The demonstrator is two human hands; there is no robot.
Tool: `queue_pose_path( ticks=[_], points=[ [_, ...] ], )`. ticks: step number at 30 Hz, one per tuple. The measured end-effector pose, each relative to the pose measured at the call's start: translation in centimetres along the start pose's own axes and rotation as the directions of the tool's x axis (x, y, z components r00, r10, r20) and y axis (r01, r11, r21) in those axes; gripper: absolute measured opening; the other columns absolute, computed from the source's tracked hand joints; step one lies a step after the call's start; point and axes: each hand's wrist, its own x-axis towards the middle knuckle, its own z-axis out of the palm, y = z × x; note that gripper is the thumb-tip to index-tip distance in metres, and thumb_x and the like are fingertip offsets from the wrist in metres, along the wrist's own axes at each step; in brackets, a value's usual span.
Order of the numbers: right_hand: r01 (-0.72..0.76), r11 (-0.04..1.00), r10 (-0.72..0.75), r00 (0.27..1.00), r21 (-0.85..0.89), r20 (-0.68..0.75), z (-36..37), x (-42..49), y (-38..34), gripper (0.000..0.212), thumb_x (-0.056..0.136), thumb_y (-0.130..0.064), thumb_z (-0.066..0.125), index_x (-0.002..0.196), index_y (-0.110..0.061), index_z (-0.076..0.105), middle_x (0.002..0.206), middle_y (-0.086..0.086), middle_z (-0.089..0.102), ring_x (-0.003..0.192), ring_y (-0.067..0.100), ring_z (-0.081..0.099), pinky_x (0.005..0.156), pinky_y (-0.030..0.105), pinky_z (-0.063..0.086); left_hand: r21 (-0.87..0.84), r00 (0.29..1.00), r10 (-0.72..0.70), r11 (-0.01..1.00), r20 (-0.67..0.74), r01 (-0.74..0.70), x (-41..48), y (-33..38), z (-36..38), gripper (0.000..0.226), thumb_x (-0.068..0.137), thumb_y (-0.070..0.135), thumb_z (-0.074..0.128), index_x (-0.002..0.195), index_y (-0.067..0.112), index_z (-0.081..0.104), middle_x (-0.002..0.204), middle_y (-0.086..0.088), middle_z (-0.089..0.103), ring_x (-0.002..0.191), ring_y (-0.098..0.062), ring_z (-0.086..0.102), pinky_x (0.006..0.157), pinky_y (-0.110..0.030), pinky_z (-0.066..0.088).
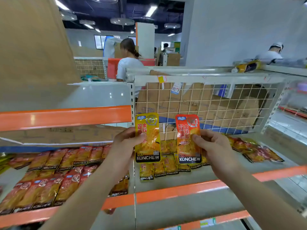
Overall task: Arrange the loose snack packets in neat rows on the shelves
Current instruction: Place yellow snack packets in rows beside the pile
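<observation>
Orange-edged shelf (174, 193) spans view, wire mesh back (216, 103) behind. Red packets (49, 185) lie in rows in left bay, yellow row (166, 168) in right bay, loose heap (254, 151) further right. Left hand (127, 143) pinches yellow packet (147, 138) upright above shelf; right hand (214, 146) pinches red packet (188, 140) beside it (both marked KONCHEW), not touching

The left packet (147, 138) and right packet (188, 140) sit side by side above the shelf's (166, 196) front edge; packet rows (49, 176) lie on it, wire grid (216, 105) behind.
</observation>
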Motion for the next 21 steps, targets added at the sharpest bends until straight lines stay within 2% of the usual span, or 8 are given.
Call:
queue_pose_path(
  ticks=[2, 5, 8, 10, 13, 15, 17, 21],
  points=[
    [0.019, 0.999, -0.019, 1.000, 0.039, -0.002, -1.6, 0.5, -1.0, 0.012, 0.091, -0.005, 0.064, 0.093, -0.012, 0.073, 0.093, 0.011, 0.076, 0.097, 0.038, 0.070, 0.095, 0.057, 0.053, 0.011, 0.999, 0.043, 0.999, 0.032, -0.043, -0.3, 0.4, 2.3, 0.013, 0.085, 0.008, 0.073, 0.081, 0.020, 0.077, 0.089, -0.006, 0.068, 0.088, -0.023, 0.062, 0.090, -0.041, 0.046],
    [0.061, 0.996, -0.061, 0.998, 0.067, 0.008, -3.8, 1.2, -2.1, 0.014, 0.091, -0.004, 0.063, 0.092, -0.012, 0.074, 0.095, 0.015, 0.075, 0.099, 0.041, 0.069, 0.096, 0.059, 0.051, -0.031, 0.991, 0.118, 0.993, 0.056, -0.116, -0.9, 0.9, 5.5, 0.018, 0.090, 0.001, 0.065, 0.095, 0.014, 0.077, 0.099, -0.011, 0.071, 0.088, -0.021, 0.067, 0.095, -0.042, 0.048],
    [0.111, 0.989, -0.114, 0.993, 0.096, 0.028, -5.6, 1.8, -3.4, 0.022, 0.091, -0.003, 0.063, 0.083, -0.016, 0.078, 0.092, 0.011, 0.076, 0.092, 0.032, 0.071, 0.096, 0.055, 0.052, 0.019, 0.981, 0.187, 0.982, 0.050, -0.188, -1.1, 1.6, 8.0, 0.018, 0.091, 0.007, 0.067, 0.095, 0.020, 0.079, 0.103, -0.009, 0.074, 0.097, -0.024, 0.068, 0.109, -0.054, 0.043],
    [0.137, 0.984, -0.143, 0.989, 0.116, 0.041, -6.7, 2.5, -4.3, 0.020, 0.091, -0.004, 0.063, 0.083, -0.015, 0.077, 0.090, 0.008, 0.076, 0.086, 0.024, 0.071, 0.093, 0.050, 0.054, 0.057, 0.970, 0.239, 0.969, 0.053, -0.242, -1.1, 2.2, 9.4, 0.015, 0.088, 0.017, 0.073, 0.099, 0.025, 0.078, 0.105, -0.005, 0.075, 0.103, -0.026, 0.068, 0.109, -0.059, 0.041],
    [0.165, 0.971, -0.176, 0.983, 0.170, 0.047, -8.0, 3.4, -5.6, 0.012, 0.089, -0.005, 0.064, 0.089, -0.012, 0.073, 0.090, 0.008, 0.075, 0.085, 0.023, 0.070, 0.092, 0.050, 0.053, 0.096, 0.958, 0.281, 0.954, 0.055, -0.285, -1.1, 2.8, 10.9, 0.030, 0.078, 0.033, 0.073, 0.108, 0.030, 0.076, 0.110, -0.005, 0.074, 0.112, -0.034, 0.065, 0.108, -0.059, 0.042],
    [0.196, 0.962, -0.208, 0.977, 0.190, 0.049, -8.6, 3.8, -6.3, 0.017, 0.089, -0.006, 0.064, 0.081, -0.016, 0.075, 0.085, 0.005, 0.074, 0.083, 0.023, 0.068, 0.090, 0.048, 0.054, 0.117, 0.943, 0.329, 0.936, 0.047, -0.332, -1.2, 3.3, 11.6, 0.025, 0.079, 0.034, 0.068, 0.103, 0.033, 0.077, 0.110, -0.011, 0.072, 0.112, -0.040, 0.062, 0.108, -0.060, 0.041],
    [0.207, 0.954, -0.225, 0.972, 0.219, 0.063, -9.0, 4.1, -7.0, 0.028, 0.089, -0.007, 0.063, 0.071, -0.022, 0.077, 0.081, 0.002, 0.074, 0.078, 0.018, 0.070, 0.082, 0.042, 0.055, 0.149, 0.935, 0.355, 0.923, 0.023, -0.354, -1.1, 3.5, 11.9, 0.024, 0.079, 0.035, 0.068, 0.101, 0.032, 0.077, 0.113, -0.020, 0.067, 0.112, -0.046, 0.058, 0.106, -0.064, 0.040],
    [0.219, 0.939, -0.244, 0.968, 0.266, 0.065, -9.3, 4.4, -7.4, 0.026, 0.089, -0.005, 0.063, 0.072, -0.020, 0.077, 0.088, 0.006, 0.075, 0.085, 0.022, 0.072, 0.089, 0.047, 0.055, 0.173, 0.931, 0.366, 0.916, 0.001, -0.361, -0.9, 3.5, 11.8, 0.018, 0.090, 0.020, 0.070, 0.101, 0.032, 0.078, 0.108, -0.018, 0.070, 0.109, -0.046, 0.061, 0.104, -0.064, 0.043]
  ],
)
